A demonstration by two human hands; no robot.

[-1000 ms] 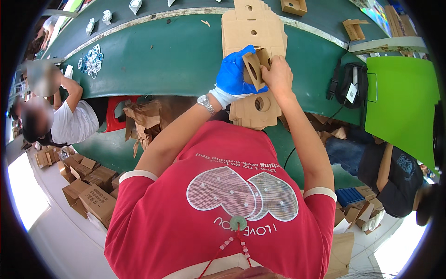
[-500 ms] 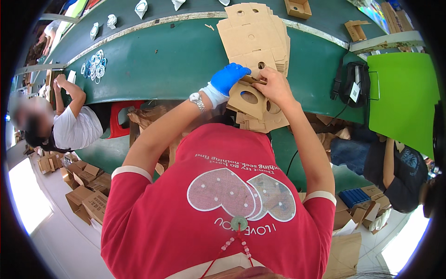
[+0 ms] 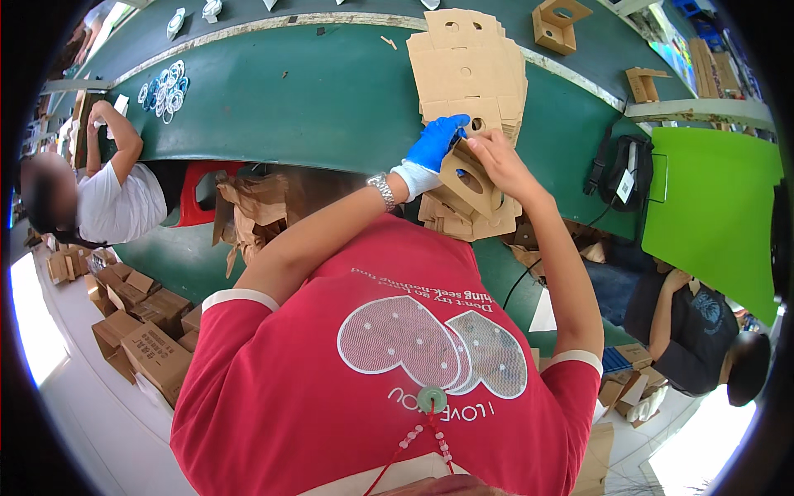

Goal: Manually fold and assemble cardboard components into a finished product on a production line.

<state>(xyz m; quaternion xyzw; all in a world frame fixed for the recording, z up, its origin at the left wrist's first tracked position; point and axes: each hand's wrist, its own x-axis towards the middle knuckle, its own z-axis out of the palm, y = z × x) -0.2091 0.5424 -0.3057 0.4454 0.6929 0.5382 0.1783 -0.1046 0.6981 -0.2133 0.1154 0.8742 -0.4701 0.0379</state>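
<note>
A partly folded brown cardboard box (image 3: 456,187) with an oval-looking opening in its panel is held tilted between my two hands. My left hand (image 3: 435,145), in a blue-coated glove, pinches its upper left edge. My bare right hand (image 3: 502,162) has its fingers bent over the upper right edge. The inside of the box and some fingertips are hidden. Right behind the hands lies a stack of flat die-cut cardboard sheets (image 3: 463,70). More cardboard pieces (image 3: 492,225) with cut-outs rest under the box, close to my body.
The green worktable (image 3: 273,116) carries a bunch of blue and white rings (image 3: 168,89). A folded cardboard box (image 3: 566,31) stands on the far strip. A black bag (image 3: 630,169) and a bright green panel (image 3: 715,207) are to the right. Other people sit at both sides.
The box has been turned up from a flatter position to a steeper tilt. My left hand has shifted slightly right, and my right hand has slid along the box edge. The view has shifted slightly.
</note>
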